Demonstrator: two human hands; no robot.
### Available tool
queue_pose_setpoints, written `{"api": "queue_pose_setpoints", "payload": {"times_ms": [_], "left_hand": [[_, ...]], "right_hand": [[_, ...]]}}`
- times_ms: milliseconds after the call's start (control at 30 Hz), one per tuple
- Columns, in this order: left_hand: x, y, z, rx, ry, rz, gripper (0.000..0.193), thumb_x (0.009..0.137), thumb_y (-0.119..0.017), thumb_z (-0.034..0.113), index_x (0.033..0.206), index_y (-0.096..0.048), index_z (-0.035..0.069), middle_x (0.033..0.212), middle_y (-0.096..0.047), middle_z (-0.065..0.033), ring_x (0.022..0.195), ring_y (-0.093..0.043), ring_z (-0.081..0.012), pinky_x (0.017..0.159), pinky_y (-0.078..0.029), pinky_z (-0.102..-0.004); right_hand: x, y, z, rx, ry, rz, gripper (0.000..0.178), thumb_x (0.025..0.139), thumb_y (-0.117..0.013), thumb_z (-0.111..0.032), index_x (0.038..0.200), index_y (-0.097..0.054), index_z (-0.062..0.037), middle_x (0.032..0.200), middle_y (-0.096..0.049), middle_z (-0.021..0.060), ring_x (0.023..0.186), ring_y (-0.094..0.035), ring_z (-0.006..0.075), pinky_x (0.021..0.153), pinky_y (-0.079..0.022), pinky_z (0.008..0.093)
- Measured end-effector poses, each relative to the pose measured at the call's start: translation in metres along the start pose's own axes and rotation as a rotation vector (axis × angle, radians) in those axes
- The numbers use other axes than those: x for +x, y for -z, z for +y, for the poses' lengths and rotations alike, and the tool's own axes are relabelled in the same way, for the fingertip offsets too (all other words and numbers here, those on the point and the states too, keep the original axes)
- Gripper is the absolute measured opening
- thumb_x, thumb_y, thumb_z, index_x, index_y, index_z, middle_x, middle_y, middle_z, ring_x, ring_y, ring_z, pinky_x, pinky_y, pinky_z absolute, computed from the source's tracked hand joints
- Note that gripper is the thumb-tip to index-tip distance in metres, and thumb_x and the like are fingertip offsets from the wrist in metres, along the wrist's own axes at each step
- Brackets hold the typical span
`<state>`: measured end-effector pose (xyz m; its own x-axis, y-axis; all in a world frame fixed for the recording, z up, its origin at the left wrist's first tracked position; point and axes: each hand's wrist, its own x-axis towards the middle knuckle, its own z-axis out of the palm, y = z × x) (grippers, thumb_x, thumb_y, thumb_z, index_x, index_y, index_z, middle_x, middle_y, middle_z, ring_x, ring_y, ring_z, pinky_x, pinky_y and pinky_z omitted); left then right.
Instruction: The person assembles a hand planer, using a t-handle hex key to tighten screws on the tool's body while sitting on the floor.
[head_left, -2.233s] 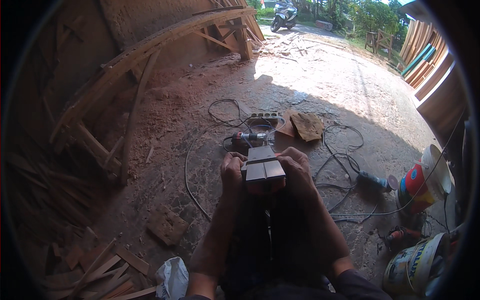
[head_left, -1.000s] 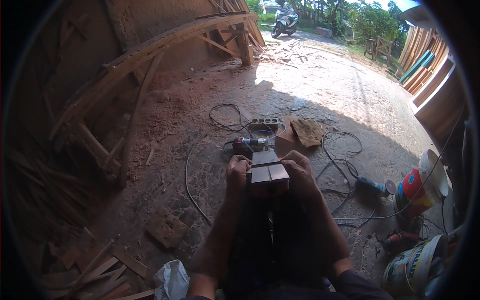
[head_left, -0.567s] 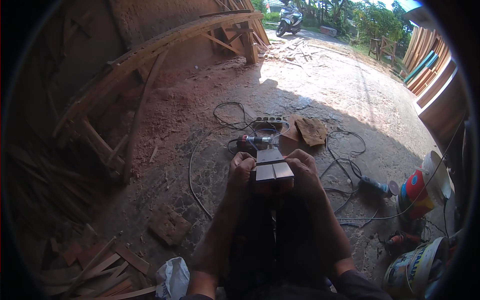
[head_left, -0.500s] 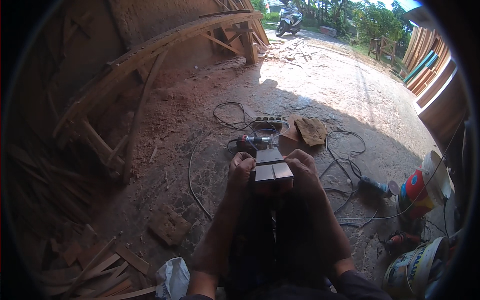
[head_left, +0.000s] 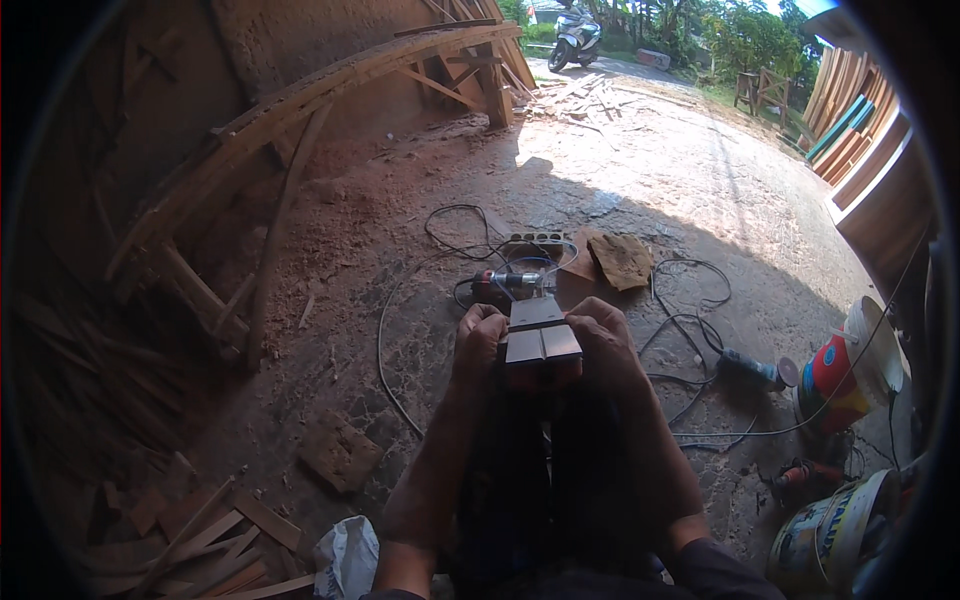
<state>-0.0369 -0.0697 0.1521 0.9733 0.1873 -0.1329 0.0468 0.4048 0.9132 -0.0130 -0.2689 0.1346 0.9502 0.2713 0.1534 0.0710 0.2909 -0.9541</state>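
Both my hands hold an electric hand planer (head_left: 543, 344) upside down above my lap, its flat metal sole facing up. The sole has two plates with a dark slot between them, and a groove runs along the nearer plate. Part of a red body shows under the near edge. My left hand (head_left: 480, 335) is closed on the planer's left side, and my right hand (head_left: 605, 342) grips the right side. What the fingertips touch is partly hidden. Just beyond lies a corded power tool (head_left: 505, 284) with a dark and red body and silvery front.
A socket strip (head_left: 538, 240), a rough wood block (head_left: 621, 261) and looping cables lie ahead. To the right are an angle grinder (head_left: 752, 371) and two buckets (head_left: 838, 375). Wood offcuts (head_left: 215, 540) and a white sack (head_left: 347, 555) are at lower left; a timber bench (head_left: 300, 88) lines the wall.
The planer has shifted very slightly to the left, with both hands still on it. Nothing else has visibly moved.
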Motion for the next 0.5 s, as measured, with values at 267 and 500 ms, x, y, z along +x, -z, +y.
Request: {"api": "queue_pose_setpoints", "payload": {"times_ms": [267,500], "left_hand": [[0.0007,0.0006,-0.0007,0.061,-0.029,-0.002,0.011,0.08,-0.052,0.004,0.091,-0.052,0.004,0.079,-0.051,-0.0009,0.068,-0.049,-0.0082,0.059,-0.043,-0.0237],[0.0066,0.0043,-0.0044,0.039,-0.035,-0.005,0.012,0.079,-0.053,0.003,0.09,-0.051,0.005,0.079,-0.051,-0.0006,0.068,-0.048,-0.0083,0.059,-0.043,-0.0236]], "right_hand": [[-0.0017,-0.0026,-0.003,-0.029,0.008,0.017,0.014,0.093,-0.062,-0.014,0.085,-0.063,-0.002,0.077,-0.062,0.0005,0.07,-0.054,0.0045,0.062,-0.045,0.0233],[-0.0003,-0.0031,-0.0023,-0.028,0.011,0.016,0.015,0.093,-0.062,-0.014,0.083,-0.062,-0.002,0.077,-0.062,0.0001,0.069,-0.053,0.0039,0.061,-0.044,0.0229]]}}
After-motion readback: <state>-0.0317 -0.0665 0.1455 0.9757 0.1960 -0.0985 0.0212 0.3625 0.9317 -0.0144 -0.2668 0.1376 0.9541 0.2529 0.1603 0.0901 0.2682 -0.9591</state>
